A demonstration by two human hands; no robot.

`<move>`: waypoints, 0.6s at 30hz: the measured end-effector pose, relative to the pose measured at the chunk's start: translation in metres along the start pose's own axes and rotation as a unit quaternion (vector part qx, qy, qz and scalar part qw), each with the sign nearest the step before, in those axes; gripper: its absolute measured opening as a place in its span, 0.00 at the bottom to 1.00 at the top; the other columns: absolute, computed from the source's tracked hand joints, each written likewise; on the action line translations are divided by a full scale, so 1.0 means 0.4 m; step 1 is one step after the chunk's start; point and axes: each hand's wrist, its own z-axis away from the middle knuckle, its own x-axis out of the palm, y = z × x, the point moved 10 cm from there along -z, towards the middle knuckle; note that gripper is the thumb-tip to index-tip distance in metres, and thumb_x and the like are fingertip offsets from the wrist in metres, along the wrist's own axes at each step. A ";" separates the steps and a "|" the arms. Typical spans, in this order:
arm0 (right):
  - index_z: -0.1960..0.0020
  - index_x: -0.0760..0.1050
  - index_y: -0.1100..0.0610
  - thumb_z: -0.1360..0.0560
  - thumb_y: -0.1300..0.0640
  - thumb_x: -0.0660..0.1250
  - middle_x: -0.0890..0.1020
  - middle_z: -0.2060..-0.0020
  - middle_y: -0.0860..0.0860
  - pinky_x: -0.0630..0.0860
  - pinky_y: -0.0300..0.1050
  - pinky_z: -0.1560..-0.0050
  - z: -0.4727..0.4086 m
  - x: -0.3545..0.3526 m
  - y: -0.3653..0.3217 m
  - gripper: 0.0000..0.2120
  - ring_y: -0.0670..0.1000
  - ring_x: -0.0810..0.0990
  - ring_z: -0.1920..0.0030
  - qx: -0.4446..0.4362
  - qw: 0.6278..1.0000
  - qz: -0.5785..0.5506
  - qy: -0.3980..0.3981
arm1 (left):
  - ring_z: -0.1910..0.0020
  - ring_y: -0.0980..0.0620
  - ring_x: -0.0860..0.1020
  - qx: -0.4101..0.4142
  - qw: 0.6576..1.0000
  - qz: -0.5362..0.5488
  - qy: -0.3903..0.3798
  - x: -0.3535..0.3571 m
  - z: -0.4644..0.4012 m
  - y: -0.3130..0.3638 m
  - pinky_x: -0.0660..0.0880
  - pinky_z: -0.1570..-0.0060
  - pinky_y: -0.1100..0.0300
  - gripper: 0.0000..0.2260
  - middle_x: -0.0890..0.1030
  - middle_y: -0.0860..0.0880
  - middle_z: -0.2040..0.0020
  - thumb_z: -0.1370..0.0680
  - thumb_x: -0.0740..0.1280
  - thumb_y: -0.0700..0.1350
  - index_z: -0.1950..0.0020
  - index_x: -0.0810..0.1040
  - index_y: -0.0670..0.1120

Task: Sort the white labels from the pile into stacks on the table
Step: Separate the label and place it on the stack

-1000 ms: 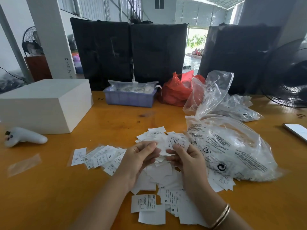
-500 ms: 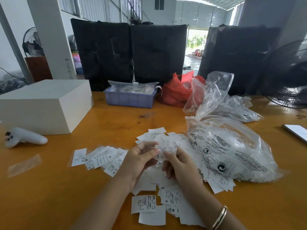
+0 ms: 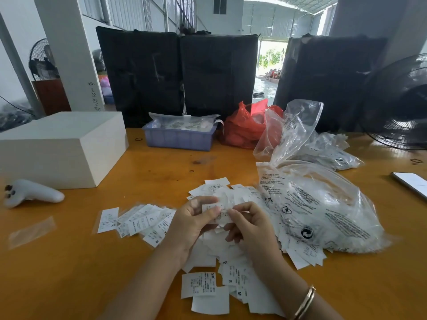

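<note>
Head view: table (image 3: pixel 69 273) fills the lower frame, orange-brown. White box (image 3: pixel 57 146) sits at middle left, black bales (image 3: pixel 178 75) stand along the far edge. Clear bag (image 3: pixel 323 211) lies right of centre, its contents white. Blue bin (image 3: pixel 179 137) and red bag (image 3: pixel 242 130) sit upper centre. Pile (image 3: pixel 240 280) of white labels spreads across lower centre beneath the hands; a fanned stack (image 3: pixel 141 221) lies left of centre. Controller (image 3: pixel 32 192) rests at far left. Left hand (image 3: pixel 191 227) and right hand (image 3: pixel 251 229) meet at centre, fingers curled, both pinching one label (image 3: pixel 221 211) above the pile.
</note>
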 end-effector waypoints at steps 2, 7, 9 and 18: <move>0.55 0.75 0.59 0.24 0.59 0.68 0.83 0.69 0.54 0.72 0.36 0.74 0.002 0.002 -0.002 0.04 0.49 0.78 0.74 -0.005 1.000 0.019 -0.003 | 0.58 0.50 0.84 -0.003 1.000 0.004 -0.002 0.004 0.003 -0.002 0.78 0.62 0.64 0.11 0.85 0.45 0.56 0.33 0.75 0.44 0.51 0.83 0.50; 0.56 0.78 0.56 0.25 0.59 0.68 0.83 0.69 0.51 0.72 0.34 0.73 0.007 0.006 -0.018 0.02 0.46 0.78 0.74 -0.029 0.997 0.072 -0.005 | 0.57 0.48 0.85 -0.004 1.000 0.006 0.008 0.000 0.004 -0.002 0.79 0.63 0.62 0.10 0.85 0.45 0.53 0.37 0.76 0.47 0.56 0.85 0.54; 0.56 0.79 0.50 0.24 0.57 0.68 0.83 0.68 0.47 0.72 0.32 0.72 0.012 0.006 -0.036 0.04 0.43 0.78 0.74 -0.059 0.991 0.122 0.003 | 0.57 0.48 0.85 -0.003 1.000 0.008 0.021 -0.011 0.001 0.000 0.79 0.63 0.62 0.10 0.85 0.46 0.52 0.36 0.76 0.47 0.56 0.85 0.55; 0.51 0.79 0.43 0.25 0.60 0.68 0.84 0.64 0.42 0.78 0.34 0.59 0.028 0.014 -0.073 0.11 0.42 0.82 0.62 -0.123 0.980 0.157 0.026 | 0.59 0.56 0.83 0.018 0.999 -0.024 -0.012 -0.006 0.003 0.021 0.76 0.64 0.68 0.18 0.85 0.48 0.54 0.38 0.76 0.53 0.49 0.82 0.55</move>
